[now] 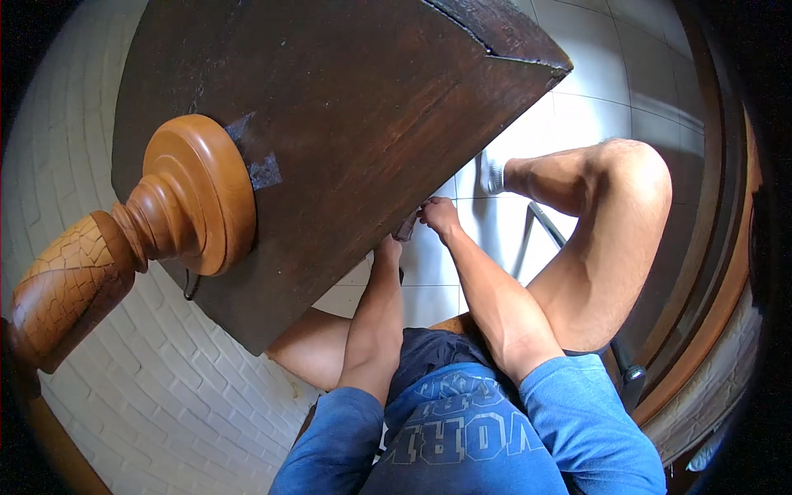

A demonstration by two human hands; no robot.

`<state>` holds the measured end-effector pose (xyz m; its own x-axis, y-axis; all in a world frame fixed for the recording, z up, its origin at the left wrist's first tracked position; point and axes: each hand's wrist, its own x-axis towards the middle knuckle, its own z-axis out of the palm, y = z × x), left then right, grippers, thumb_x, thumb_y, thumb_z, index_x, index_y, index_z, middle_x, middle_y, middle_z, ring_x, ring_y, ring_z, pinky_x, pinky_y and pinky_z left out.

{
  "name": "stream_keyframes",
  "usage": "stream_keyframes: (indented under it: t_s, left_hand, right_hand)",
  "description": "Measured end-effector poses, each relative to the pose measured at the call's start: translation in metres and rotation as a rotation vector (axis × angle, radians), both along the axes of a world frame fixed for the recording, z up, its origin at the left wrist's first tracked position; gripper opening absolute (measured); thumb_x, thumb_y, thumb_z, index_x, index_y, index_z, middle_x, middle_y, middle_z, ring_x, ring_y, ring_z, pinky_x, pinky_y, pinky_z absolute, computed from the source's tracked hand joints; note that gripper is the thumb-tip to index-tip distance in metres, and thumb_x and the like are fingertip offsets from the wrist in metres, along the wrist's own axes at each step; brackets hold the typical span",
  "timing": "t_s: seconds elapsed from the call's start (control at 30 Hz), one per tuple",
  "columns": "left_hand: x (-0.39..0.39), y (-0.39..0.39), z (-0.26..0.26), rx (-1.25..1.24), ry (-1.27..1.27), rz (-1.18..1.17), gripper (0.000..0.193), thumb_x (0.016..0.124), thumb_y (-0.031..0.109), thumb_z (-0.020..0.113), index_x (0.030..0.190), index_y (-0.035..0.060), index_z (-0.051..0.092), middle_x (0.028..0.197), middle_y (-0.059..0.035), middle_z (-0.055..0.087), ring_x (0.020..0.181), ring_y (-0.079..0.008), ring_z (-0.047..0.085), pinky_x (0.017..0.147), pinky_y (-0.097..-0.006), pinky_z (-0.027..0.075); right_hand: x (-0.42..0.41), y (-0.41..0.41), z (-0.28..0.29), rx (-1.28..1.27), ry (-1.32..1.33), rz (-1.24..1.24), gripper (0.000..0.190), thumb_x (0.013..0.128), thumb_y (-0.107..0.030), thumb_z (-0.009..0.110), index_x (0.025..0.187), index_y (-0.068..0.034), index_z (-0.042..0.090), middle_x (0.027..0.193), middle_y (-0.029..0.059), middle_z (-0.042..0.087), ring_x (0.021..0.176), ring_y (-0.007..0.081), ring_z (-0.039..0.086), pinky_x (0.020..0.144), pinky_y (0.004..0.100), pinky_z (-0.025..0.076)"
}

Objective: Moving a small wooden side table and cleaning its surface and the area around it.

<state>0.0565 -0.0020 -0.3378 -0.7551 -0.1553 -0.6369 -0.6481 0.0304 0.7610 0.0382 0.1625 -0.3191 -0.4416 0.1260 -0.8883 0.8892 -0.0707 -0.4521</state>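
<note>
In front of me a dark brown wooden tabletop [346,124] slants across the view, and its near edge overhangs my hands. My left hand [388,245] is below that edge, its fingers mostly hidden by the wood. Close to its right, my right hand [440,215] has its fingers bent in towards the edge. A small brownish piece [405,228], too small to identify, lies between the two hands. It touches the left hand and comes up to the right fingertips. Whether either hand grips it is hidden.
A turned orange-brown wooden post with a round base [198,192] stands on the tabletop at left, near shiny patches [265,172]. White brick wall [229,371] lies at lower left. Below are pale floor tiles [594,117] and a metal bar [546,224] beside my bent right leg.
</note>
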Motion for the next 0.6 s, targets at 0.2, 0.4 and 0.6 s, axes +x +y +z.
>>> stream_keyframes:
  t_s: [0.2,0.4,0.6]
  left_hand:
    - [-0.005,0.043,0.016,-0.258,0.020,-0.262,0.034,0.092,0.025,0.051,0.120,0.0069,0.057,0.119,-0.0142,0.058,0.097,-0.0227,0.060,0.084,-0.0324,0.048]
    - [-0.008,0.083,0.003,0.223,-0.234,0.601,0.036,0.094,0.029,0.047,0.121,0.0079,0.057,0.111,-0.0121,0.062,0.092,-0.0218,0.060,0.079,-0.0321,0.050]
    - [-0.006,-0.030,-0.028,0.482,-0.202,0.589,0.040,0.094,0.035,0.044,0.120,0.0082,0.058,0.110,-0.0101,0.063,0.095,-0.0238,0.060,0.079,-0.0371,0.052]
  right_hand:
    - [-0.012,0.007,0.028,0.028,0.018,0.006,0.034,0.083,-0.027,0.051,0.090,0.000,0.070,0.088,0.0180,0.069,0.081,0.0349,0.063,0.073,0.0359,0.050]
    - [-0.011,0.025,0.024,0.090,0.017,0.051,0.034,0.083,-0.027,0.051,0.094,0.000,0.070,0.090,0.0187,0.069,0.083,0.0341,0.064,0.074,0.0358,0.050]
    - [-0.025,-0.001,0.042,-0.090,-0.036,0.044,0.033,0.082,-0.024,0.050,0.095,0.000,0.070,0.089,0.0186,0.069,0.082,0.0325,0.064,0.074,0.0352,0.050]
